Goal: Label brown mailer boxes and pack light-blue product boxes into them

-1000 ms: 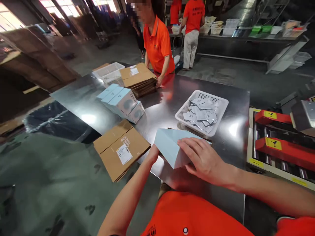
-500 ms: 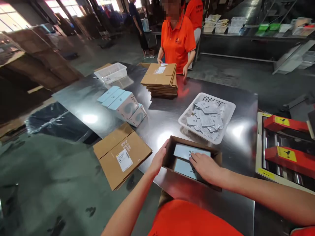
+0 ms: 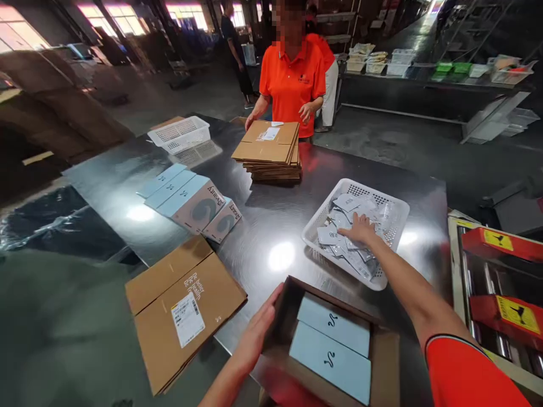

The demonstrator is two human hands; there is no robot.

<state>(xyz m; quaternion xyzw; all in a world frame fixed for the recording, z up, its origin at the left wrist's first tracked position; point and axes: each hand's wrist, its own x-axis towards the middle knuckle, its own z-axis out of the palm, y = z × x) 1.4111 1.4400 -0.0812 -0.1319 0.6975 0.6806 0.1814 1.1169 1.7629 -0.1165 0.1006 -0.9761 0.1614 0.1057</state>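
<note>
My left hand [image 3: 257,333] lies with straight fingers along the left wall of an open cardboard carton [image 3: 278,339]. Inside the carton two light-blue boxes [image 3: 330,359] sit side by side, each marked with a black squiggle. Reaching over a white perforated basket [image 3: 399,226], my right hand [image 3: 361,230] has its fingers spread on small white-and-silver packets [image 3: 354,260]. It appears to touch the top packets, with nothing gripped.
Flattened cartons [image 3: 169,299] overhang the metal table's left edge. Several light-blue boxes [image 3: 186,198] stand beyond them. A co-worker [image 3: 292,79] touches a stack of flattened cartons [image 3: 267,147]. An upturned-looking white basket [image 3: 182,133] is at the back; a roller machine [image 3: 500,282] stands right.
My right hand has left the light-blue boxes in the carton and moved forward to the packets in the basket. My left hand remains at the carton's side. The camera view has shifted.
</note>
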